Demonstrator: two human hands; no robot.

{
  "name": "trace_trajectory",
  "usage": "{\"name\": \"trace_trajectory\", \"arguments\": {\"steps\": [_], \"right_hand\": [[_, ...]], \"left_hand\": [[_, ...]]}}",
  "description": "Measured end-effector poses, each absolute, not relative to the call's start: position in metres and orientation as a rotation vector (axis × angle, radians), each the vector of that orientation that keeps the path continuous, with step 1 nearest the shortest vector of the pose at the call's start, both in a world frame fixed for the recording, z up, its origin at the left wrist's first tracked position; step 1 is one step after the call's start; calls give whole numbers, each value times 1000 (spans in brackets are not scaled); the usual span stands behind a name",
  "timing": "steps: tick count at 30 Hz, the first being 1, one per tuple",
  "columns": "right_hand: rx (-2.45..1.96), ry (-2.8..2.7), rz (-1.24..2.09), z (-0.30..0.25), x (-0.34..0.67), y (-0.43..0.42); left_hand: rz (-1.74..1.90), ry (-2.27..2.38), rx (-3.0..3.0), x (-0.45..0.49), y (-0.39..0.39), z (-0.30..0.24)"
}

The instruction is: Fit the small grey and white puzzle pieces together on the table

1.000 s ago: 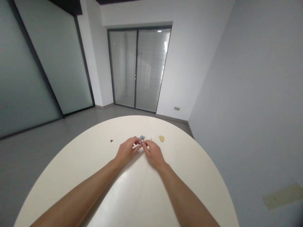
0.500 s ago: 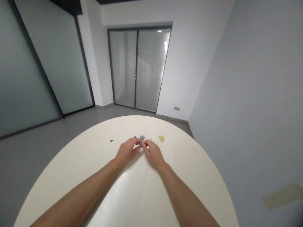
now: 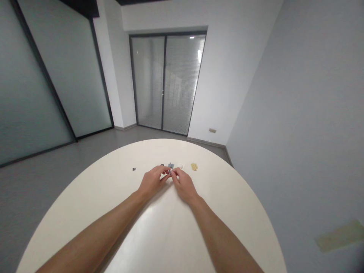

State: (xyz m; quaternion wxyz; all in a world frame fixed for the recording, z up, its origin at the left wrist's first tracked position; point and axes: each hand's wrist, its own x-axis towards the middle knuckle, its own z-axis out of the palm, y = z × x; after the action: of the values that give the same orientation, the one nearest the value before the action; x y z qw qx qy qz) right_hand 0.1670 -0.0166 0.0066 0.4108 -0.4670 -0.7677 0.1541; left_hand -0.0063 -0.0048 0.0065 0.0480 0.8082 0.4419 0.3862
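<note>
My left hand [image 3: 153, 181] and right hand [image 3: 184, 185] half-closed above white round table [image 3: 159, 242], fingertips [image 3: 167, 171] meeting; hold too small to tell. Just ahead, grey plastic plate [image 3: 171, 165], dark piece [image 3: 162, 165] beside it. Further right, white piece [image 3: 181, 166], tan plate [image 3: 194, 167]. Well left, dark bit [image 3: 134, 169]. Beyond table, glass door [image 3: 148, 83].

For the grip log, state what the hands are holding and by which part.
The left hand and right hand seem to pinch a small grey plastic piece at its near end with their fingertips; too small to tell more.
</note>
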Motion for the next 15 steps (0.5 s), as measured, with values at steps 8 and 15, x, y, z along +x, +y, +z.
{"name": "trace_trajectory", "arguments": {"steps": [8,15], "right_hand": [[-1173,-1931,402,8,167,-17],[-1148,-1931,412,9,168,-18]], "left_hand": [[1155,1389,2454,-8,-4,5],[1161,1417,2441,-8,-5,7]]}}
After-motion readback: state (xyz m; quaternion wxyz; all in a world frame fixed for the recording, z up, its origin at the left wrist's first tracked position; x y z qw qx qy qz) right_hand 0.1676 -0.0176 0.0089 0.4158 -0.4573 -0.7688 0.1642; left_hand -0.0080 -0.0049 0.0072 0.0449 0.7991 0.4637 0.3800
